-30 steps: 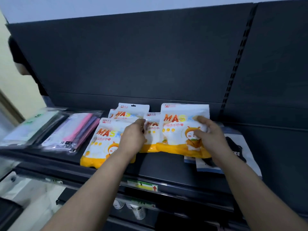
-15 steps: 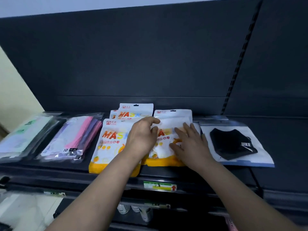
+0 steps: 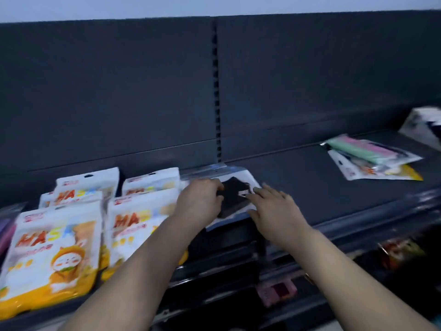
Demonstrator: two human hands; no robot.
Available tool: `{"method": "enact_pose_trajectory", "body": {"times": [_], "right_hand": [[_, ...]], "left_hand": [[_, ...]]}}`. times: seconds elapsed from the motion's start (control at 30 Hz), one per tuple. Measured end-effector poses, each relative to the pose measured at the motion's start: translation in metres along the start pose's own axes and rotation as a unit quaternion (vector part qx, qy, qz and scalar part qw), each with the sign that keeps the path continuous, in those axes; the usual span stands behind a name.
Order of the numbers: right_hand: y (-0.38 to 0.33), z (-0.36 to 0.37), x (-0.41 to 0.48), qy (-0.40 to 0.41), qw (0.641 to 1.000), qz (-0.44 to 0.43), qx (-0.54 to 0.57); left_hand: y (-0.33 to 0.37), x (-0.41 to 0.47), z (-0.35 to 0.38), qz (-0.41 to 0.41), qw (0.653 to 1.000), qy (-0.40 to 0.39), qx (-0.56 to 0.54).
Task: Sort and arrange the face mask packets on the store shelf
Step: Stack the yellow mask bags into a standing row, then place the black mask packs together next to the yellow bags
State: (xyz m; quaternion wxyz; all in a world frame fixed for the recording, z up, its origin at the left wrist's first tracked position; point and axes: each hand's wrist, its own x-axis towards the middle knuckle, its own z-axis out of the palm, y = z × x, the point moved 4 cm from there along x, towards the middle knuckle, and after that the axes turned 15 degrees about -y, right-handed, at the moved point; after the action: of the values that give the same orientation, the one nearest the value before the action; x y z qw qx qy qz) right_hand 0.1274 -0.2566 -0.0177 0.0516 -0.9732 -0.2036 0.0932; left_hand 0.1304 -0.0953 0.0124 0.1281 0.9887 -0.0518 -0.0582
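Far left, your orange packets [image 3: 52, 254] lie in two rows on the shelf [image 3: 310, 187], no longer under your hands. Both hands have shifted right from the orange pile onto the black mask packet [image 3: 235, 199], which lies just beside it. Your left hand [image 3: 199, 201] curls over its left edge; whether it pinches, you can't tell. Your right hand [image 3: 272, 209] lies fingers spread on its right side. Far right, a loose pile [image 3: 372, 161] has come into view.

text: "MASK" | on: orange-and-white packets [image 3: 55, 254]
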Motion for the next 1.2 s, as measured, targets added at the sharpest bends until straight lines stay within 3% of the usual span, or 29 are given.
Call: {"method": "enact_pose_trajectory", "body": {"times": [0.27,0.47,0.73,1.2], "right_hand": [[0.197,-0.015,-0.067,0.006,0.992,0.122,0.036],[0.308,-0.034,-0.097,0.003,0.985,0.168,0.038],[0.375,-0.05,-0.076,0.011,0.982,0.177,0.062],[0.435,-0.06,0.024,0.011,0.989,0.114,0.092]], "left_hand": [[0.197,0.071,0.057,0.106,0.991,-0.058,-0.052],[0.295,0.114,0.083,0.089,0.988,-0.067,-0.11],[0.321,0.169,0.085,0.027,0.988,-0.048,-0.144],[0.339,0.28,0.095,-0.032,0.987,-0.063,-0.145]]}}
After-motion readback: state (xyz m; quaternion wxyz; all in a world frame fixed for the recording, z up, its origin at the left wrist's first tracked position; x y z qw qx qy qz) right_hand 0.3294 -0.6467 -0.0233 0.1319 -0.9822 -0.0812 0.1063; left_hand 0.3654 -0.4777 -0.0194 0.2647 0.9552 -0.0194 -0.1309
